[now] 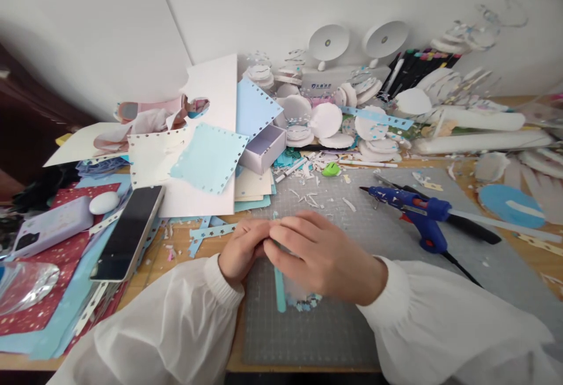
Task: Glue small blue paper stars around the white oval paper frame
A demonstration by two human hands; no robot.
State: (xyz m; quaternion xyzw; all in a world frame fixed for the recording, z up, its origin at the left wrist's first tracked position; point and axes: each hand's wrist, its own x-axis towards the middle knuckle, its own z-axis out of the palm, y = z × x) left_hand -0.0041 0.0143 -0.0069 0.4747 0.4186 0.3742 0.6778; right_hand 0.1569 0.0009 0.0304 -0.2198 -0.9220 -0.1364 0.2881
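Where the two hands meet, low in the middle of the frame, the following shows:

Left hand (240,250): curled, its fingers (259,233) together and pinched on the upper end of a light blue paper strip, fingertips touching those of the other hand.

Right hand (323,256): lying palm down over the strip, fingers (288,233) bent and closed on the same end (the grip itself is partly hidden by the knuckles).

Light blue paper strip (280,291): runs down from under the hands toward the bottom of the frame, lying on the mat; beside its lower end a small speckled paper piece (303,300) peeks from under the right palm.

Cutting mat (343,326): grey, gridded, filling the centre and lower centre, strewn with paper scraps toward the top.

Hot glue gun (417,212): blue, lying on its side on the mat, right of the hands and apart from them, nozzle pointing left.

Smartphone (127,235): dark screen up, left of the hands, resting on blue and red paper.

Punched-edge paper sheets (209,159): pale blue and cream, stacked at upper left of centre.

Small lilac box (264,149): open, just right of those sheets.

White paper discs (325,121): heaped at the back of the table (193,244) against the wall.

Sleeves (176,326): white, gathered at both wrists.
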